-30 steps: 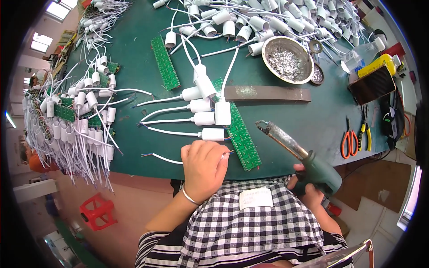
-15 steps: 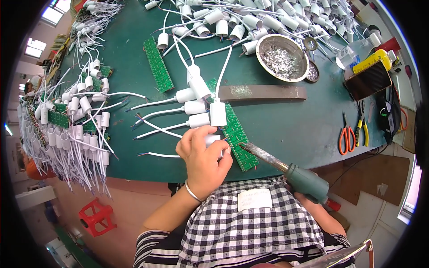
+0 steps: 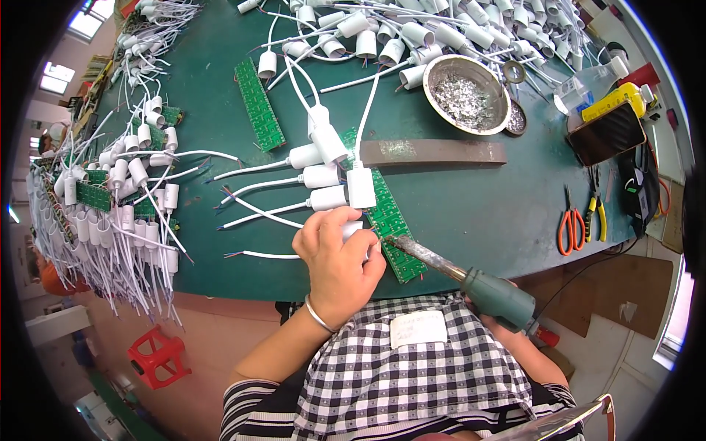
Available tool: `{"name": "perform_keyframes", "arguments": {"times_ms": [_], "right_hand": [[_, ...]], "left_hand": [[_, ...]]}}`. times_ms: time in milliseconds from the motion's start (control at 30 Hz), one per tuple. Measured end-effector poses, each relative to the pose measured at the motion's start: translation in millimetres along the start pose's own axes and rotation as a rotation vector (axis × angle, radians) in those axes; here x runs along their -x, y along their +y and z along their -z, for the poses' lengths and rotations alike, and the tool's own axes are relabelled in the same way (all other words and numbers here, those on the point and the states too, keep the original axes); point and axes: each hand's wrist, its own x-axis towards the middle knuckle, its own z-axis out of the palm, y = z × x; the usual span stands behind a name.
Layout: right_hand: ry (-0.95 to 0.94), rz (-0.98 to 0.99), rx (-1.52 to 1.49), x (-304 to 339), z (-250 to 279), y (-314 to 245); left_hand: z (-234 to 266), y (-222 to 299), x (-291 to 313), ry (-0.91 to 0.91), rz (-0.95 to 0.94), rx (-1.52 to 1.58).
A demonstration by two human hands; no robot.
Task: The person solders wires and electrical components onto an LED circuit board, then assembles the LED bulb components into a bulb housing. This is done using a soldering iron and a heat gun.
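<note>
My left hand (image 3: 334, 257) is curled over a white lamp socket (image 3: 353, 229), with thumb and forefinger pinched at a thin wire beside the green circuit board (image 3: 401, 239). The socket is partly hidden under my fingers. My right hand (image 3: 501, 331), mostly covered by the tool, grips the green handle of a soldering iron (image 3: 496, 298). Its tip touches or hovers just over the board's left edge, close to my left fingertips; I cannot tell which. More white sockets (image 3: 327, 197) with cables lie along the board, and one upright-looking socket (image 3: 361, 188) overlaps its upper part.
A dark metal bar (image 3: 434, 152) lies behind the board, near a bowl of solder scraps (image 3: 467, 95). Orange-handled scissors (image 3: 571, 229) and yellow pliers (image 3: 597, 217) rest at right. Piled sockets (image 3: 478, 33) fill the back; another heap (image 3: 110, 198) hangs over the left edge.
The soldering iron has shifted slightly left, bringing its tip closer to my left fingertips. My left hand keeps nearly the same place and pinch.
</note>
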Motion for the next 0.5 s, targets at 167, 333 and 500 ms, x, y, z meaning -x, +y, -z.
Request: {"name": "perform_keyframes", "arguments": {"times_ms": [167, 333, 500], "right_hand": [[0.056, 0.071, 0.046, 4, -6, 1], [0.113, 0.327, 0.289, -11, 0, -14], [0.113, 0.050, -0.023, -5, 1, -20]], "left_hand": [[0, 0, -1, -0.006, 0.004, -0.002], [0, 0, -1, -0.016, 0.004, -0.014], [1, 1, -2, -0.021, 0.007, -0.009]]}}
